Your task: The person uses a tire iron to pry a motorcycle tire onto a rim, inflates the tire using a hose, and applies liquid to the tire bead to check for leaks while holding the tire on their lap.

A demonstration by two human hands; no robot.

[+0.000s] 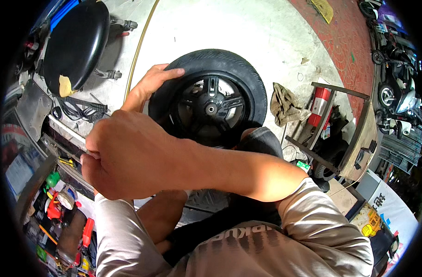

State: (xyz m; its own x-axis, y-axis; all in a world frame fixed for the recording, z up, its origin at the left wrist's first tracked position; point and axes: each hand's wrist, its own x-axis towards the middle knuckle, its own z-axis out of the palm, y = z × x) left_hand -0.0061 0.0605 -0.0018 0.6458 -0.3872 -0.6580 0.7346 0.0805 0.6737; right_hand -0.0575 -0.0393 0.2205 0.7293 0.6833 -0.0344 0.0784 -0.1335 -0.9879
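A black scooter wheel, with tyre and spoked rim, stands on the pale floor in front of me, by my knees. My left hand grips the tyre at its upper left, fingertips over the tread. My right hand is crossed over to the far left, above my left forearm, its fingers curled into a closed grip. Its back faces me, so I cannot make out what, if anything, is inside it. My right forearm hides part of my left arm and legs.
A black stool on casters is at upper left, near a hose. A tool shelf runs down the left. A rag and metal-framed stand are right of the wheel. Scooters stand beyond red paving.
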